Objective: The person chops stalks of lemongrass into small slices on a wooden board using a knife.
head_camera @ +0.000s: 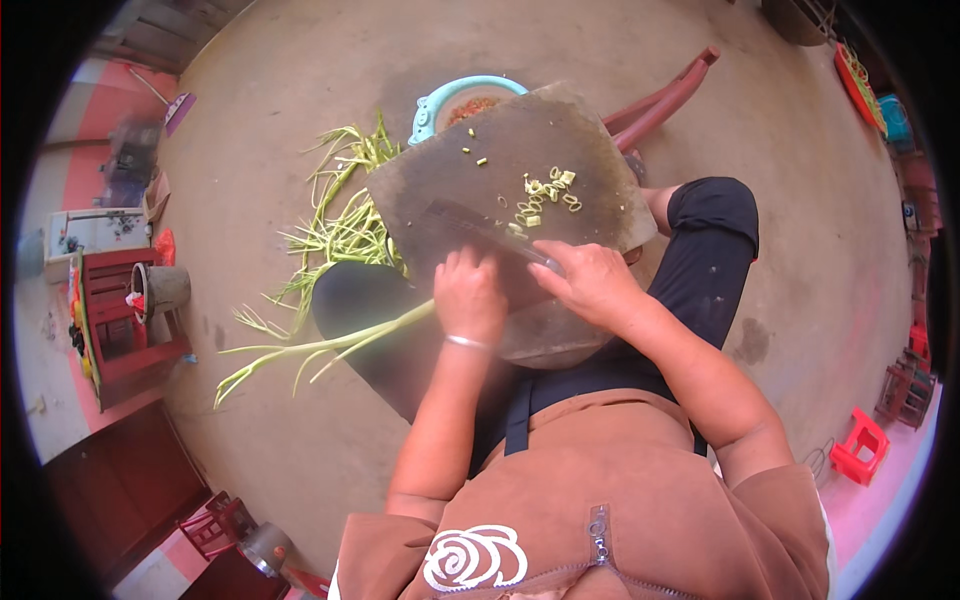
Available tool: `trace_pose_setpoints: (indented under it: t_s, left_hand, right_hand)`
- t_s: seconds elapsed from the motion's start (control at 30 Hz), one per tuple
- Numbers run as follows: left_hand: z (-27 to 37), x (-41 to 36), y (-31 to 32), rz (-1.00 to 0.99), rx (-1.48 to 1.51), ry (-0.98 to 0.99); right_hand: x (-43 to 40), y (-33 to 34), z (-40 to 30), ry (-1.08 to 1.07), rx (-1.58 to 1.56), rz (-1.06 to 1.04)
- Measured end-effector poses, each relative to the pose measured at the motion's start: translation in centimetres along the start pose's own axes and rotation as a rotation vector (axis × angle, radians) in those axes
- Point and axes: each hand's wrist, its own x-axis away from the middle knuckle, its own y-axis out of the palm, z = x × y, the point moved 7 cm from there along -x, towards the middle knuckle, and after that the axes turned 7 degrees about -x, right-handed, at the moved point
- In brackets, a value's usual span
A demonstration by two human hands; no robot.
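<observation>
My left hand grips a long green vegetable stalk, which trails out to the left past my knee. In my right hand is a broad-bladed kitchen knife, its blurred blade reaching left over the board just beyond my left fingers. A worn chopping board stands before me between my knees. Hollow pale-green cut rings lie in a loose group to the right of the blade, with a few small bits farther off. The stalk's end under my left hand is hidden.
Leafy green stalks lie heaped left of the board. Behind it sits a light-blue basin with chopped red pieces. Reddish wooden legs stick out at the far right. A grey bucket is at left, a red plastic stool at right.
</observation>
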Motion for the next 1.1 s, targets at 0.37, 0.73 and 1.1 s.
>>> trace_pose_setpoints:
  t_s: [0.37,0.73,1.1]
  left_hand:
    - [0.0,0.1,0.2,0.001,-0.011,-0.006]
    - [0.3,-0.2,-0.3,0.017,-0.028,0.016]
    - [0.3,0.1,-0.6,0.095,0.049,-0.002]
  right_hand:
    - [1.9,-0.9,-0.7,0.016,0.000,-0.049]
    - [0.4,0.4,-0.8,0.048,0.068,-0.064]
    - [1.8,-0.6,0.8,0.103,-0.180,0.029]
